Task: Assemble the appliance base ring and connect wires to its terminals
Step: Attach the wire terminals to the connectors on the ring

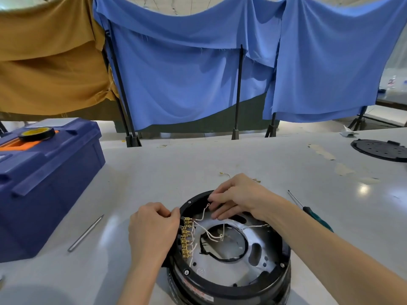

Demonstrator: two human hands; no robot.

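Blue and mustard cloth drapes are hung behind a pale, glossy desk, on which a navy plastic toolbox is kept at the left, within reach, and the black round base ring is set at the near edge, directly below the person, so that its open side faces up for wiring. A dull silver metal plate with oval cut-outs is seen seated inside the ring. The left hand is curled tight on the ring's outer rim, apparently to keep it from turning. The right hand is reached over the far rim, fingers narrowed to a pinch on the looped end of a thin white wire, judged to be bound for a free tab. A green-handled screwdriver and a slim steel rod are left lying on either side. A row of small brass spade terminals is lined along the ring's left inner wall, just beside the left hand, most already wired
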